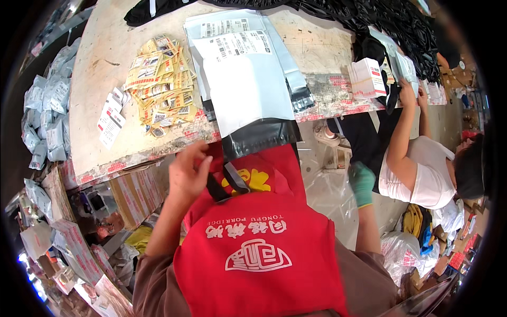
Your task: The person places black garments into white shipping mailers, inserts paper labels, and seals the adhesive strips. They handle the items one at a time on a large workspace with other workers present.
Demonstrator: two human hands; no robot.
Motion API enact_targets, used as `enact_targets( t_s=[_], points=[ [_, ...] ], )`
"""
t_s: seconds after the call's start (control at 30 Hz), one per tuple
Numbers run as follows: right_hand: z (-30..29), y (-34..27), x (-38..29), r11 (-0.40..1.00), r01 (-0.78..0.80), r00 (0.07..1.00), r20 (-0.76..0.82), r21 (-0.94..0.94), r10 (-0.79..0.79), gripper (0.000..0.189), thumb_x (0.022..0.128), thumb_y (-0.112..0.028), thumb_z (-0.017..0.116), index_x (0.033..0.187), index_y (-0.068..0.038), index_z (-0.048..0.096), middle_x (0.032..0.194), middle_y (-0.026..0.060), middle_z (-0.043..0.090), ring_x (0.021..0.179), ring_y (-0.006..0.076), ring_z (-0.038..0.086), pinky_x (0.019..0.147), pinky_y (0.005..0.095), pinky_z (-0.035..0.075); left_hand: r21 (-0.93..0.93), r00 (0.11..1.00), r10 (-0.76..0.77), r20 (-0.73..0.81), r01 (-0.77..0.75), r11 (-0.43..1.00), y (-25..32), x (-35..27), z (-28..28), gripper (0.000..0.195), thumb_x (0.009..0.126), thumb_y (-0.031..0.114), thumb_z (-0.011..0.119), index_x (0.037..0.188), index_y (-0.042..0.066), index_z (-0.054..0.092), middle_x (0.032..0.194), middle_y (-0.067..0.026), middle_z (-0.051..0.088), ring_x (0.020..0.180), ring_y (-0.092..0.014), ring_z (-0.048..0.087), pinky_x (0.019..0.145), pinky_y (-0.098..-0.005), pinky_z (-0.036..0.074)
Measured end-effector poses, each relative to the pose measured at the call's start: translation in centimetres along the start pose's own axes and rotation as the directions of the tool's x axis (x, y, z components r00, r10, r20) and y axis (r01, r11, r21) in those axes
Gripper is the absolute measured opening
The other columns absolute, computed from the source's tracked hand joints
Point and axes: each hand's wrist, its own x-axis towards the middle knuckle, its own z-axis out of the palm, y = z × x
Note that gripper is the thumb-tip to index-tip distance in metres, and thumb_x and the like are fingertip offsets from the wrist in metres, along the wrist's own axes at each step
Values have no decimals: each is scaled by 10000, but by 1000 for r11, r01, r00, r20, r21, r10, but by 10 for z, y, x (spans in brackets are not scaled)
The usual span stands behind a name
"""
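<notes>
My left hand [189,170] is bare and hovers just off the table's front edge, its thumb and fingers apart with nothing in them. My right hand [362,183], in a green knit glove, hangs beside my red apron [257,222]; it is blurred, and its fingers are hard to make out. Before me a white plastic mailing bag [247,87] with a printed label lies on top of other mailing bags [277,59]. Its black flap [261,136] hangs over the table edge. Left of the bags is a heap of yellow printed packets [164,85].
White printed cards [112,119] lie at the table's left. A banded stack of white cards [368,78] stands at the right, near black fabric items [340,12]. A co-worker [420,170] handles white bags there. Filled mailing bags [49,107] are piled beyond the left edge.
</notes>
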Motion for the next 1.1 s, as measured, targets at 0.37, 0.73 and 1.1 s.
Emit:
enact_targets(
  t_s=[0.37, 0.73, 1.1],
  points=[
    [-83, -242, 156, 418, 713, 700, -605, 562, -380, 166, 937, -181, 643, 1019, -42, 678, 862, 100, 669, 731, 241, 631, 690, 351, 532, -6, 965, 146, -219, -151, 988, 20, 69, 27, 266, 917, 26, 608, 1168, 16, 697, 940, -149, 704, 881, -211, 658, 851, -342, 517],
    [-96, -256, 153, -329, -350, 894, 207, 877, -398, 459, 931, -281, 703, 1272, -3, 572, 1091, 56, 658, 870, 115, 615, 708, 283, 506, -695, 895, -403, 190, 413, 588, 35, 94, 19, 362, 924, 50, 679, 1257, -70, 606, 965, -71, 690, 815, -95, 639, 671, -249, 541],
    [-102, -197, 155, 225, -7, 825, 133, 974, -549, 228, 989, -93, 566, 1183, -1, 645, 977, 30, 687, 792, 92, 634, 690, 253, 533, -622, 893, -315, 321, 449, 642, 8, 91, 10, 367, 1024, 198, 569, 1313, -26, 536, 1171, -106, 674, 988, -191, 676, 889, -352, 558]
  ],
)
